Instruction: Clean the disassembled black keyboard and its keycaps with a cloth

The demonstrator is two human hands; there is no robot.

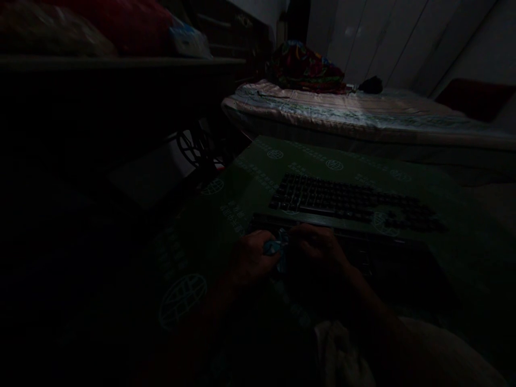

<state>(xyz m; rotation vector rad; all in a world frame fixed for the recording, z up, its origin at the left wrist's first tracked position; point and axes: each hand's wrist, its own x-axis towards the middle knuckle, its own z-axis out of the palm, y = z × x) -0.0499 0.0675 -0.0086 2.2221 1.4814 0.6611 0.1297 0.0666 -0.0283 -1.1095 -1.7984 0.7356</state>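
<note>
The scene is very dim. My left hand (252, 258) is closed around a crumpled blue piece of cloth or thin wrapper (274, 246); which of the two, I cannot tell. Close on its right, my right hand (316, 244) has its fingers curled in at the blue piece's edge, and what they pinch is hidden in shadow. Both hands are over the left end of a dark, flat keyboard body (407, 269). Beyond it, black keycaps (334, 196) lie in keyboard-like rows, looser toward the right.
Everything rests on a green printed board (245, 177) with white globe marks. Pale cloth (342, 349) lies at the near edge. Behind stands a bed (342, 113) with a dark patterned blanket (306, 67). A shelf (141, 62) with bags is at left, a spoked wheel (195, 148) below.
</note>
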